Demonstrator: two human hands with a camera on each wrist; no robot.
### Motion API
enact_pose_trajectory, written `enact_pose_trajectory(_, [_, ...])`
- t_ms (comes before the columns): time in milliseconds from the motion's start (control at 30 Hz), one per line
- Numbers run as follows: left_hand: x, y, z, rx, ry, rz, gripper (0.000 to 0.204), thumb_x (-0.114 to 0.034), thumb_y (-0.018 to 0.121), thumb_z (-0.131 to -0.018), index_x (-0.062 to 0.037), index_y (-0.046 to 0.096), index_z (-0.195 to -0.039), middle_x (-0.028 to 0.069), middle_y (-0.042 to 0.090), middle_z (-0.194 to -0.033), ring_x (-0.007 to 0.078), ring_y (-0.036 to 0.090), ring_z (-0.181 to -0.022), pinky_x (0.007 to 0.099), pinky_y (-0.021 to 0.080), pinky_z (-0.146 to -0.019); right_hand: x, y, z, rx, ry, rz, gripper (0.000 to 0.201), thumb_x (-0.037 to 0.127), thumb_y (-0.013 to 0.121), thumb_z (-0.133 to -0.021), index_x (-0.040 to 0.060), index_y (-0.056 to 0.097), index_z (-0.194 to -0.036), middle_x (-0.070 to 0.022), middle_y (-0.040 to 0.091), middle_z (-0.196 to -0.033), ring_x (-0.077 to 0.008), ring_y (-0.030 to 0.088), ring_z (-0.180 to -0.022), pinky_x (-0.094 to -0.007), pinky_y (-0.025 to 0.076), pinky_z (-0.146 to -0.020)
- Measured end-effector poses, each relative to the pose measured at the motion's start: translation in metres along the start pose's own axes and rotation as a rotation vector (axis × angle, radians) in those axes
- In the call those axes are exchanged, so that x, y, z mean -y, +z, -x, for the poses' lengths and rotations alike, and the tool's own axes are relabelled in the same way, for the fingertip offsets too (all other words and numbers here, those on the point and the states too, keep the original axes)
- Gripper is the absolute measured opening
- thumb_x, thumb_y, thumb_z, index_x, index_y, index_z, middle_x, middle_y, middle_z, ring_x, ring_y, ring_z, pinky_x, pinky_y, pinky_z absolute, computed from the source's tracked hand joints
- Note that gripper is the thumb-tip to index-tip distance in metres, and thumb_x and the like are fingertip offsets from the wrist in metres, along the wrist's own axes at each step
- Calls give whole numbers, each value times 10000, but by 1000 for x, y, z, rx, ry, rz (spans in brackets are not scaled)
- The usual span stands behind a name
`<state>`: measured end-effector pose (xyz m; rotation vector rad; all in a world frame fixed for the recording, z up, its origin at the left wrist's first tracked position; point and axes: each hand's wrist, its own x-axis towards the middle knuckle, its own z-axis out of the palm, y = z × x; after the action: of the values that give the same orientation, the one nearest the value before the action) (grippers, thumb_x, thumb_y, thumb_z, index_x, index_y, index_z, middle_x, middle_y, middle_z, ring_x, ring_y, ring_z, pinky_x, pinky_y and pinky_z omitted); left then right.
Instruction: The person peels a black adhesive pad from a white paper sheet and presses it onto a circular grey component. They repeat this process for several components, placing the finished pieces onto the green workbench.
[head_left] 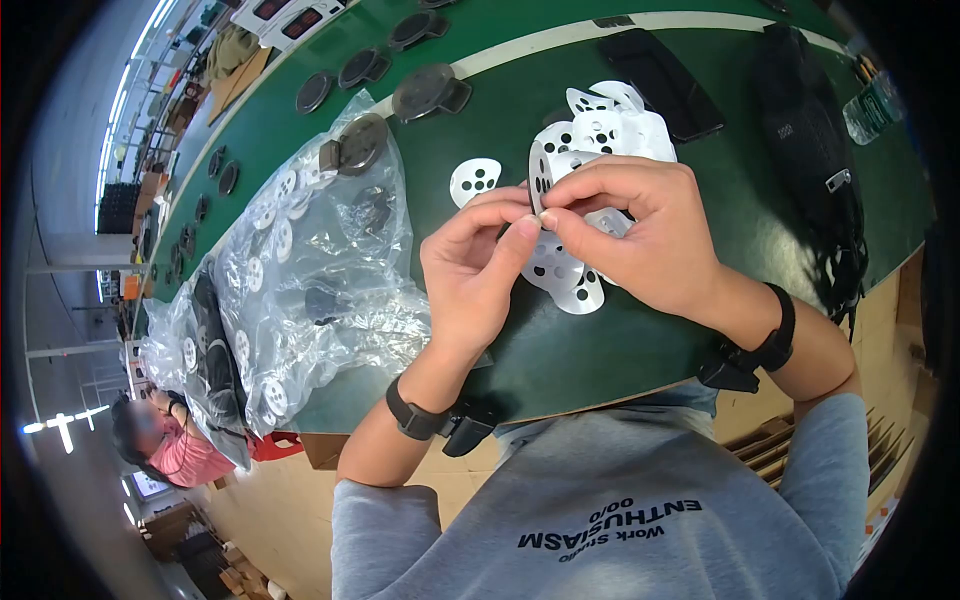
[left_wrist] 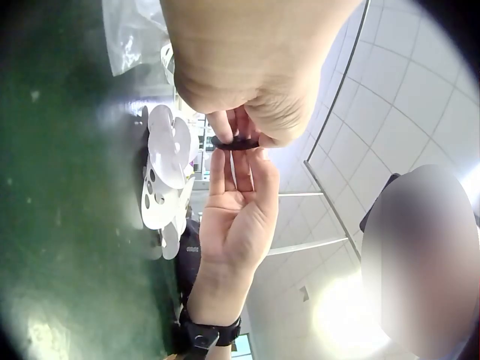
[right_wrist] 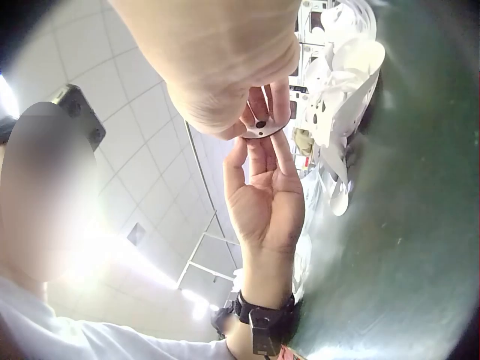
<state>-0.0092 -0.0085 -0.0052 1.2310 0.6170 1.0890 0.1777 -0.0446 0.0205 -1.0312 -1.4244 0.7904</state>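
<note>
Both hands meet above the green table and pinch one thin round piece (head_left: pixel 541 180), white with dark holes, held on edge. The left hand (head_left: pixel 475 265) grips its lower left side between thumb and fingers; the right hand (head_left: pixel 645 230) pinches it from the other side. In the left wrist view the piece (left_wrist: pixel 235 143) looks dark and edge-on between the fingertips; the right wrist view shows the piece (right_wrist: pixel 262 131) with its holes. Behind and below the hands lies a loose pile of similar white discs (head_left: pixel 625 132). A single white disc (head_left: pixel 475 182) lies to the left.
A clear plastic bag (head_left: pixel 330 250) with more discs lies at the left, a dark round part (head_left: pixel 362 143) on it. Several dark round parts (head_left: pixel 430 92) stand further back. A black tray (head_left: pixel 665 85), a black bag (head_left: pixel 805 150) and a bottle (head_left: pixel 872 110) are at the right.
</note>
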Motion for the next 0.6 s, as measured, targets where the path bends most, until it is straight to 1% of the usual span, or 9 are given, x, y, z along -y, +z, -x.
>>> enact_pose_trajectory(100, [1,-1,0,0,34,-44,108,26,663,-915,48,695,-1016,135,664,-1153,199,608,-1129,337,487,-962,1,-1,0,-9,-18,33,142,58,737,-802,-41,731,-904,-127,734,-828,-174,732,-769,-269,570,-700])
enact_pose_trajectory(200, [2,2,0,4,113,-122,93,25,667,-913,44,696,-999,127,657,-1149,168,617,-1040,301,496,-893,2,-1,2,-29,-40,87,145,62,742,-777,-34,734,-885,-126,730,-799,-179,730,-751,-269,567,-689])
enact_pose_trajectory(267, [-1,5,2,1,132,-182,84,24,670,-911,43,695,-989,123,653,-1146,151,621,-991,285,500,-857,2,0,3,-46,-66,117,139,63,743,-760,-28,732,-865,-123,725,-777,-182,727,-735,-270,564,-682])
enact_pose_trajectory(400, [-7,9,4,20,121,-257,81,26,674,-905,49,697,-980,123,651,-1141,145,624,-968,271,510,-826,1,-1,4,-46,-109,164,109,59,739,-739,-17,715,-814,-113,715,-743,-181,719,-704,-270,561,-669])
enact_pose_trajectory(500, [-6,9,4,37,137,-252,93,43,668,-900,51,691,-990,124,651,-1139,138,627,-945,256,509,-813,1,-2,3,-42,-106,170,93,55,732,-730,-12,700,-785,-104,709,-729,-175,716,-691,-269,560,-664])
enact_pose_trajectory(600, [-1,9,1,42,166,-175,113,62,660,-894,54,675,-1005,119,654,-1125,130,630,-915,249,506,-800,-1,-1,3,-48,-110,156,77,22,732,-722,-12,691,-778,-83,709,-732,-165,707,-669,-264,555,-651])
